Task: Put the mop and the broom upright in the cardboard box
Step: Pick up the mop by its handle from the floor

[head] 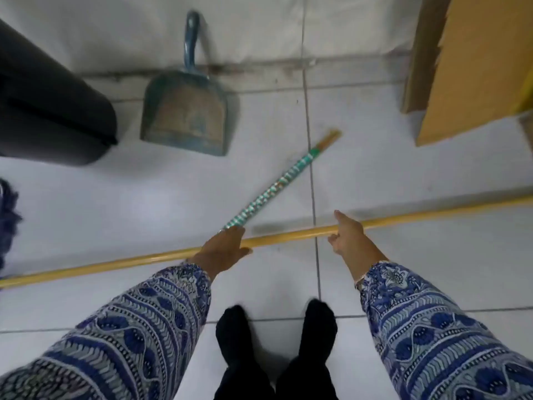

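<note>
The mop's long yellow handle (288, 235) lies across the white tiled floor, and its dark blue string head (8, 215) shows at the left edge. A green-and-white patterned broom handle (274, 187) slants up to the right and ends in a bare wooden tip. The broom's head is hidden. My left hand (225, 246) is curled over the lower end of the broom handle, with the thumb spread across the yellow handle. My right hand (346, 232) rests on the yellow handle with its fingers apart. The cardboard box (476, 67) stands at the upper right.
A blue dustpan (184, 116) leans against the wall base ahead. A black bin (49, 105) stands at the left. My feet in black socks (277, 327) are just behind the yellow handle.
</note>
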### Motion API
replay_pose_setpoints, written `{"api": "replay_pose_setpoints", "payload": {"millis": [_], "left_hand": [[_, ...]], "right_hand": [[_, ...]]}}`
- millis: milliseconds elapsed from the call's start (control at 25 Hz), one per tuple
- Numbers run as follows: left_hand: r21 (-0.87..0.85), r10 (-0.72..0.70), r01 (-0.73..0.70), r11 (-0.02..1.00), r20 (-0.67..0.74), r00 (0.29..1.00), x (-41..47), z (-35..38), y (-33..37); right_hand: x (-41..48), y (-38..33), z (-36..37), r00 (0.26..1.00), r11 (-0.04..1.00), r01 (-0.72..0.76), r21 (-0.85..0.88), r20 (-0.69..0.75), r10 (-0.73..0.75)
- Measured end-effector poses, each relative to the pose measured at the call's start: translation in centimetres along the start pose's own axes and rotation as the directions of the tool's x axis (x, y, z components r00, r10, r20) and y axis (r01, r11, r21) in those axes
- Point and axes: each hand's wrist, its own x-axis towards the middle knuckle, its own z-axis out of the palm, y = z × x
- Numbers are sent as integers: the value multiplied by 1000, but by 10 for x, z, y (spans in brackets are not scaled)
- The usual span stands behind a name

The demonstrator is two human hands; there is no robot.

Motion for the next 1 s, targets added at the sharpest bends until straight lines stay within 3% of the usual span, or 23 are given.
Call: {"api": "replay_pose_setpoints", "payload": {"millis": [160, 280, 520, 720, 1000], "left_hand": [[12, -16, 17, 1000, -57, 998, 46, 37, -13], [24, -16, 16, 1000, -3, 1000, 58, 51, -23], [-116, -26, 24, 993, -19, 999, 17, 2, -18], [-141, 117, -109, 984, 49, 992, -78, -94, 11], [-166, 318, -336, 927, -127, 940, -250, -233, 116]], "right_hand": [[60, 29, 3, 994, 985, -99, 140, -24, 103], [68, 37, 2, 995, 972, -104, 212, 19, 102], [-9, 16, -12, 988, 954, -68, 291, 152, 24], [-168, -31, -30, 944, 946, 239, 219, 175, -279], [-424, -148, -80, 767, 776, 598, 200, 137, -626]]}}
